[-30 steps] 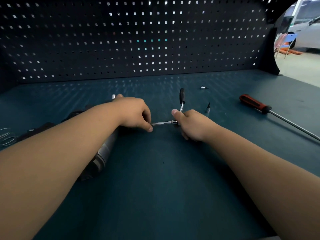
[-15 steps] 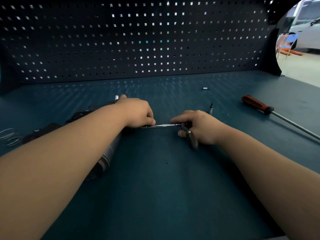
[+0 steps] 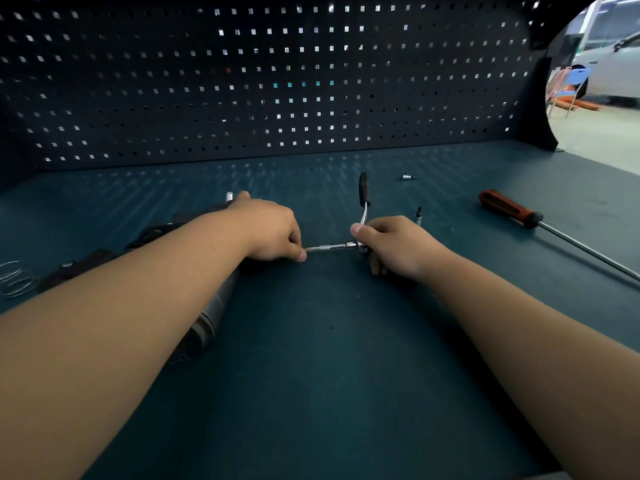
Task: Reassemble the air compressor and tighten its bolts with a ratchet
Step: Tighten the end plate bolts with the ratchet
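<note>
Bench: a dark teal worktop backed by a black pegboard; past its right end, a parked car and a blue chair show.
Air compressor: a dark body with a silver cylinder lying on the bench at the left, mostly under the left forearm.
Left hand: the left hand is curled over the compressor's far end, its fingertips pinching the left end of the extension bar.
Right hand: the right hand grips the ratchet at its head, thumb on top; the black handle points away toward the pegboard.
Extension bar: level between the two hands, joined to the ratchet head.
Right of the hands: a small bit standing upright just beside the right hand, a socket lying farther back, and a red-and-black screwdriver well apart.
Left edge: wire rings.
</note>
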`<state>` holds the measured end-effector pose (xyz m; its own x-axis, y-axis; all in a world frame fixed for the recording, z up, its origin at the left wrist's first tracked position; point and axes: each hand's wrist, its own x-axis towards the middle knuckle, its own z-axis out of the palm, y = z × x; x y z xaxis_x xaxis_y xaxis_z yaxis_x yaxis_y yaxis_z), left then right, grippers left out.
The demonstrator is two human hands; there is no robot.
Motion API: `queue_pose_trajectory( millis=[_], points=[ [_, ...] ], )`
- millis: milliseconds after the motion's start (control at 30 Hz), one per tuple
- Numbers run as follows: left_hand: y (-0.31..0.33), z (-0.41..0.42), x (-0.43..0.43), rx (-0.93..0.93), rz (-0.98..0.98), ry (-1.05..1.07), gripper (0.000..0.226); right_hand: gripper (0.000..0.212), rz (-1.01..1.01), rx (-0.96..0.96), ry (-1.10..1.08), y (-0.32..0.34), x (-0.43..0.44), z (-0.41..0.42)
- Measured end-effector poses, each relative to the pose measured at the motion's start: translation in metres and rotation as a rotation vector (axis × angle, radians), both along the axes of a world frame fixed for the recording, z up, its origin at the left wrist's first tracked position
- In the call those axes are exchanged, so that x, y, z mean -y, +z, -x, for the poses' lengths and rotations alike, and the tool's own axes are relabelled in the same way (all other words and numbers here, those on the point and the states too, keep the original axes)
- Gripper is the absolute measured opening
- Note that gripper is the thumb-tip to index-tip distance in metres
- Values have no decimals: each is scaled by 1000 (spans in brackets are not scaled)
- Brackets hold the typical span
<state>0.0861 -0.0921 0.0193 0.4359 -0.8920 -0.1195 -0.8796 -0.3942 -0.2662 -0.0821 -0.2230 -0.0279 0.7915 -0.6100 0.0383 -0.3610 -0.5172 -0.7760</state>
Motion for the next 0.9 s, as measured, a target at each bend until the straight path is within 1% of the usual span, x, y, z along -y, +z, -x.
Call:
queue_pose_trajectory(
  millis=[67, 100, 167, 200, 267, 333, 400, 467, 533, 600, 633, 667, 767, 833, 900],
  points=[
    [0, 1, 1, 15, -19, 2, 29, 33, -14, 37, 22, 0, 4, 2],
    [-1, 1, 2, 20, -23, 4, 29, 26, -22, 62, 50, -1, 5, 3],
    [-1, 1, 3, 17, -26, 11, 29, 3, -17, 111, 105, 1, 8, 4],
    [-1, 1, 3, 11, -24, 14, 28, 6, 12, 134, 125, 2, 8, 5],
    [-2, 0, 3, 0, -6, 11, 27, 19, 121, 162, 170, 4, 9, 7],
    [-2, -1, 2, -6, 6, 7, 26, 28, 208, 147, 214, 4, 6, 8],
    [-2, -1, 2, 0, -1, 7, 26, 25, 161, 146, 210, 2, 6, 7],
    [-2, -1, 2, 6, -6, 10, 25, 17, 64, 147, 188, 1, 6, 7],
    [-2, -1, 2, 17, -4, 7, 28, 5, 14, 118, 161, 1, 5, 6],
    [-3, -3, 2, 5, 21, 2, 28, 27, 64, 24, 98, 0, 4, 4],
    [-4, -3, 1, -1, 32, -1, 29, 35, 85, -15, 73, -1, 4, 3],
    [-4, -4, 1, 3, 36, -6, 30, 37, 89, -33, 60, -1, 3, 3],
    [-5, -3, 1, 30, 26, -18, 32, 33, 92, -31, 57, -4, 2, 1],
    [-4, -2, 2, 34, 13, -13, 33, 24, 73, 42, 79, -4, 0, 1],
    [-3, -1, 4, 27, -5, -4, 33, 11, 45, 152, 114, -3, -1, 0]
  ],
)
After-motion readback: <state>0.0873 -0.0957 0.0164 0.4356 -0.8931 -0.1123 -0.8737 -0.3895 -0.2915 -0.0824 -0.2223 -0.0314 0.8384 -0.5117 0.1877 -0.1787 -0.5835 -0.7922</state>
